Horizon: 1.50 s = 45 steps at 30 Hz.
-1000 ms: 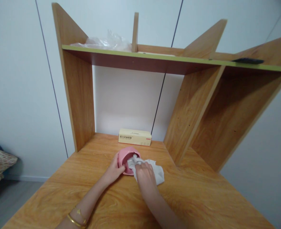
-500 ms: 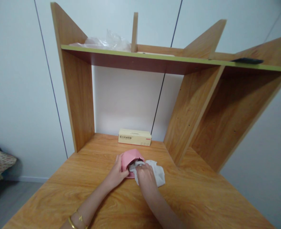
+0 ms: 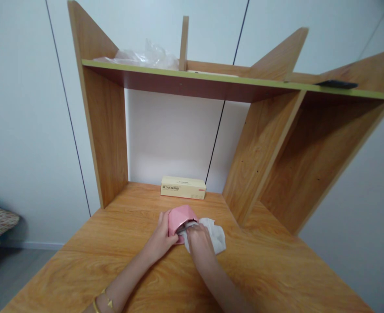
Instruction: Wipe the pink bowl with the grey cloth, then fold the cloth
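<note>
A pink faceted bowl-like container (image 3: 182, 214) is tipped on its side on the wooden desk, its opening turned toward my right hand. My left hand (image 3: 162, 237) is closed on its left side, with the thumb at the rim. Closed fingers of my right hand (image 3: 198, 239) reach into the opening with a white cloth or tissue (image 3: 216, 234) bunched in them. Part of the white cloth spreads out to the right over the desk. The fingertips inside the container are hidden.
A cream cardboard box (image 3: 183, 188) lies against the back wall. Upright wooden panels (image 3: 260, 161) and a green-edged shelf (image 3: 218, 78) frame the desk (image 3: 114, 261). On the shelf rest a clear plastic bag (image 3: 146, 56) and a flat black object (image 3: 337, 84).
The pink container has tilted slightly and shifted a little to the right with my left hand. My right hand stays at its opening with the white cloth.
</note>
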Tool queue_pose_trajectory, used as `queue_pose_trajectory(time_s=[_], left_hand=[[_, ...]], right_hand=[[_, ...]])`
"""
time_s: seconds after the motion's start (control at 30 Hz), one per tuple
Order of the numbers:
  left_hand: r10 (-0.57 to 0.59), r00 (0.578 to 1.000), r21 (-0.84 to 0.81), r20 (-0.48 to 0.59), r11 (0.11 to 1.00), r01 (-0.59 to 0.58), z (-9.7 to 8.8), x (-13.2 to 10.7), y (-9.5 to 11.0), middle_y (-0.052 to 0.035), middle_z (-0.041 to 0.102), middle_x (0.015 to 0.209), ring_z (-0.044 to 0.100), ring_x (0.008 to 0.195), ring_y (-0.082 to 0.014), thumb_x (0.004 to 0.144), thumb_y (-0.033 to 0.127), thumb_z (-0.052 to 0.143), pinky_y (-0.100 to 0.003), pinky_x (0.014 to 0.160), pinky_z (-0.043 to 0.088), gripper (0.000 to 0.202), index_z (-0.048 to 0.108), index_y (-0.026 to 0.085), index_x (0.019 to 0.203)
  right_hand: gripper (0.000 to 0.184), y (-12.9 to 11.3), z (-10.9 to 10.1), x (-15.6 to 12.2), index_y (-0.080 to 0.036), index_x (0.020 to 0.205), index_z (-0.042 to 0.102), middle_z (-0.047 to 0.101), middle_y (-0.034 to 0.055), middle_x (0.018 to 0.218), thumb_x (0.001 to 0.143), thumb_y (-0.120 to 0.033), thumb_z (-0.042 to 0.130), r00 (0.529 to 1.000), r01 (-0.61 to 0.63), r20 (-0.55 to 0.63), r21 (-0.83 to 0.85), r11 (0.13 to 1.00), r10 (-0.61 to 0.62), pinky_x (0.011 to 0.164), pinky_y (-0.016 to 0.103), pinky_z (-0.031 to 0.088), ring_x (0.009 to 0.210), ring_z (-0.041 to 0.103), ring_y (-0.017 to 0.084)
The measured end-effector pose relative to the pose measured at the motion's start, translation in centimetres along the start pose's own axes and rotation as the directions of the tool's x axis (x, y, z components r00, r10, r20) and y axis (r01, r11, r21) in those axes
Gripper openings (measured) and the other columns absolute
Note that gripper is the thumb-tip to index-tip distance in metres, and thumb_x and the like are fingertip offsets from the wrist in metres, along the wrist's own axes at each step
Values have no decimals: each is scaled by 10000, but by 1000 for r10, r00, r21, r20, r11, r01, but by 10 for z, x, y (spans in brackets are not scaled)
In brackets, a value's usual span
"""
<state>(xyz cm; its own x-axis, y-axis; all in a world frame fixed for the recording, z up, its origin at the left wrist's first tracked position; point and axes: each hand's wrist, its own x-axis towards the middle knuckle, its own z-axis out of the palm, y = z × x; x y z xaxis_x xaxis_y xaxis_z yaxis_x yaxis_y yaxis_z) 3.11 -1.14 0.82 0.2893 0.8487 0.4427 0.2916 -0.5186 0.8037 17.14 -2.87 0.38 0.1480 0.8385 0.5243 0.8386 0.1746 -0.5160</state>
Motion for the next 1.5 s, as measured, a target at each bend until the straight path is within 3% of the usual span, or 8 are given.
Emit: queue_pose_trajectory(time_s=[0.17,0.3,0.43,0.73,0.87,1.13,1.33,1.5], left_hand=[[-39,997,27,-72,999,41,-1,1,-1,-54,446,991,451,973,-220,613,67,476,-378,918,337,564,371,145,1161],[-79,987,10,-141,997,81,1,2,-1,-56,450,997,451,978,-220,630,93,501,-383,914,342,533,374,144,1145],[-82,980,-9,-183,997,82,5,0,-2,-54,450,1002,455,984,-222,670,134,529,-387,903,355,481,378,161,1126],[-84,990,50,-114,995,91,12,-6,11,-64,429,1042,467,999,-223,644,75,474,-382,912,357,555,336,171,1172],[-81,992,114,-92,989,91,12,-8,21,-74,437,1039,476,982,-222,638,49,449,-359,895,368,537,356,169,1153],[-104,991,178,-89,977,119,8,-9,29,-81,457,1023,498,935,-236,632,56,451,-340,826,398,540,384,175,1154],[-109,992,200,-59,973,118,6,-11,30,-83,476,1047,533,870,-242,661,152,530,-311,735,419,548,387,203,1187],[-57,996,136,-65,989,65,4,-10,26,-97,443,1145,470,1049,-259,648,126,531,-360,898,363,643,336,187,1258]], right_hand=[[224,-6,-21,1,-168,717,610,626,63,760,840,-97,437,980,131,170,-162,978,-103,737,350,394,815,549,207],[130,-13,-29,-2,-184,815,561,631,58,806,853,-221,443,982,186,100,-352,918,-160,689,329,337,794,546,215],[233,-10,-27,-3,-179,830,454,628,61,737,801,-404,507,997,58,-14,-414,908,-70,665,321,331,728,581,228],[242,5,-13,3,-197,867,379,638,42,734,743,-331,539,986,-148,33,-306,940,166,578,272,337,664,624,220],[184,10,-18,6,-210,856,359,612,13,663,753,-247,506,993,-110,6,-311,944,118,543,248,320,613,595,200],[197,3,-32,5,-221,811,312,591,48,781,707,-123,447,971,184,-86,-316,931,-221,704,317,355,744,560,214],[262,13,-26,9,-208,864,322,561,49,764,649,-144,458,994,40,-87,-256,966,-64,632,306,391,721,553,225],[230,19,-19,7,-217,867,320,564,55,786,669,-176,431,997,45,-61,8,999,-44,617,294,423,748,569,223]])
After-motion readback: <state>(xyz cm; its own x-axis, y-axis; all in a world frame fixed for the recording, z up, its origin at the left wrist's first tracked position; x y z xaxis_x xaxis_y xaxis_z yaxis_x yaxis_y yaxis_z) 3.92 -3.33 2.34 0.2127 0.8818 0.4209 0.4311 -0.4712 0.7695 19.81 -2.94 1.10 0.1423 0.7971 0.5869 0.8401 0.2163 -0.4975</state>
